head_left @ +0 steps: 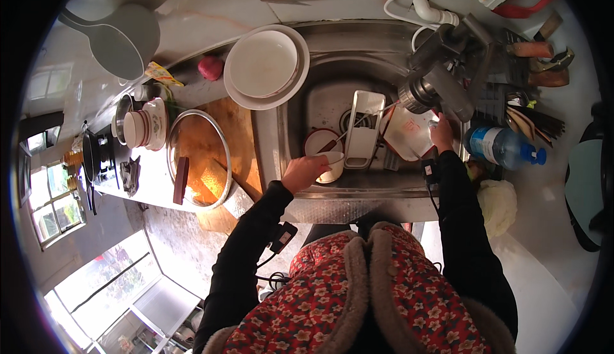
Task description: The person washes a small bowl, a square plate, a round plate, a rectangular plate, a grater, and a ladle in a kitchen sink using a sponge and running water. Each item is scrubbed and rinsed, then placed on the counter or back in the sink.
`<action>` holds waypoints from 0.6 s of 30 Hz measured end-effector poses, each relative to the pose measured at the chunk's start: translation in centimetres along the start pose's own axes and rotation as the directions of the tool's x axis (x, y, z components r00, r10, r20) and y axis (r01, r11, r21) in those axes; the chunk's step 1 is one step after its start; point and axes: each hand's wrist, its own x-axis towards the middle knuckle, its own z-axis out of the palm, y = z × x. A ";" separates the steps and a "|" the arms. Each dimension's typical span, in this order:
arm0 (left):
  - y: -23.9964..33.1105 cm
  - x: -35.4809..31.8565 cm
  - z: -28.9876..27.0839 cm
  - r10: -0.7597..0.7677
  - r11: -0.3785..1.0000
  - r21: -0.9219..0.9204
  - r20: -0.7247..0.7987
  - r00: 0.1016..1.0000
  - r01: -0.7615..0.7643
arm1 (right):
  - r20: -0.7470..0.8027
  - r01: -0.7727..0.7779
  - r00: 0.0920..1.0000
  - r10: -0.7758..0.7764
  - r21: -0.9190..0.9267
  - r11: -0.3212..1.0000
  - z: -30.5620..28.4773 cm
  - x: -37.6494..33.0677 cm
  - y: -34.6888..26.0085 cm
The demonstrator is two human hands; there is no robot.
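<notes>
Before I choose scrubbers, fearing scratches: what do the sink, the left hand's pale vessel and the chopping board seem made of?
Sink: probably stainless steel, grey with a dull metallic sheen.
Pale vessel: smooth, off-white, perhaps ceramic or plastic; I can't tell.
Chopping board: likely wood, warm brown with uneven shading.

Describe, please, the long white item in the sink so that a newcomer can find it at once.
Start from the metal sink in the middle of the picture. Inside, the long white item is between a round red-rimmed dish on the left and a wider, red-edged piece on the right. Its narrow oblong shape sets it apart from both.
</notes>
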 end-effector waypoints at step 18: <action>-1.8 -0.4 3.6 0.216 0.720 0.638 0.165 0.962 -0.271 | 0.237 0.034 0.972 -0.003 -0.128 0.991 0.1 -0.7 1.1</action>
